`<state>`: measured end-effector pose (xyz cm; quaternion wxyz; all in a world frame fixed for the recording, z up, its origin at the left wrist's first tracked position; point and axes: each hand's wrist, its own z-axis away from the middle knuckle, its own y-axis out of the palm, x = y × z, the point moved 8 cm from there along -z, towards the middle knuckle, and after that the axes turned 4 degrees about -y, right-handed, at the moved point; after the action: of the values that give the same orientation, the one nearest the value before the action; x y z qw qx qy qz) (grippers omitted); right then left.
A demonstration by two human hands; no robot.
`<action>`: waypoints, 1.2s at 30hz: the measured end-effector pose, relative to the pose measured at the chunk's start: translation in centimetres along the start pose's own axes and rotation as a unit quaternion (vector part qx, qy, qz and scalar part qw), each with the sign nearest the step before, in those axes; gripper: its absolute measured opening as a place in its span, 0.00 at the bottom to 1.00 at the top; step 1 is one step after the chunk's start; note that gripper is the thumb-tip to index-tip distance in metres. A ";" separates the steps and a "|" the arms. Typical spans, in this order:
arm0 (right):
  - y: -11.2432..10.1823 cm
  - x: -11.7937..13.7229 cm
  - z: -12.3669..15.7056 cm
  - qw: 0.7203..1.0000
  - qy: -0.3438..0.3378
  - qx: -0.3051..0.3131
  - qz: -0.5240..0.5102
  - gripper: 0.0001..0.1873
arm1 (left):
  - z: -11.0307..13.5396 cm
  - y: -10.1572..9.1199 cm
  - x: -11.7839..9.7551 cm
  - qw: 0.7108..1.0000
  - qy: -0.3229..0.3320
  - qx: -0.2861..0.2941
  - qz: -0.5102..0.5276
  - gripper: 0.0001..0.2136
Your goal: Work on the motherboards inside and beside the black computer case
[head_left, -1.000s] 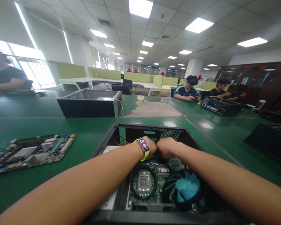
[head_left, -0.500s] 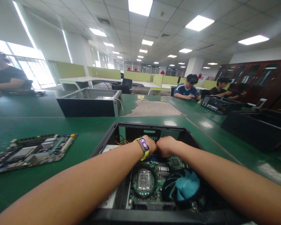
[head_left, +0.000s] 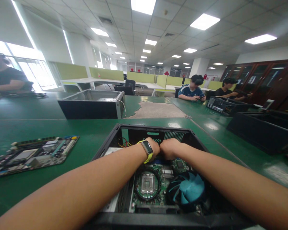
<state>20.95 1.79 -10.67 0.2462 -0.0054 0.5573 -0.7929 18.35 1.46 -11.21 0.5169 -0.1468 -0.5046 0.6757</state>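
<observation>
An open black computer case (head_left: pixel 117 134) lies on the green table in front of me. Inside it sits a green motherboard (head_left: pixel 180 166) with an empty CPU socket (head_left: pixel 147 183) and a blue cooling fan (head_left: pixel 188 190). My left hand (head_left: pixel 154 147), with a yellow-strapped watch (head_left: pixel 147 149) on the wrist, and my right hand (head_left: pixel 169 148) are pressed side by side, knuckles up, deep at the far end of the case. Their fingers curl down out of sight, so what they hold is hidden.
A loose motherboard (head_left: pixel 33 155) lies on the table (head_left: pixel 91 131) to my left. A grey open case (head_left: pixel 92 107) stands beyond, black cases (head_left: pixel 261 129) to the right. Seated people (head_left: pixel 191 92) work at the far side and at the left edge.
My hands stay in the same spot in the case. The watch face has gone dark. A black case at the right was pushed into view by half a second ago and now rests there.
</observation>
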 end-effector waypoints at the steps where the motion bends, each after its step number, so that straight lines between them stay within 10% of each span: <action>1: 0.0 0.0 0.0 1.000 0.001 0.001 0.000 0.19 | 0.1 0.0 0.0 1.000 -0.001 0.000 -0.001 0.15; 36: -0.4 -0.4 0.4 0.999 0.031 0.001 -0.010 0.22 | 0.0 -0.1 0.1 1.000 -0.010 -0.009 0.006 0.16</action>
<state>21.26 1.73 -10.05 0.2206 0.0135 0.5639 -0.7957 18.32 1.55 -11.12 0.5067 -0.1479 -0.5147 0.6756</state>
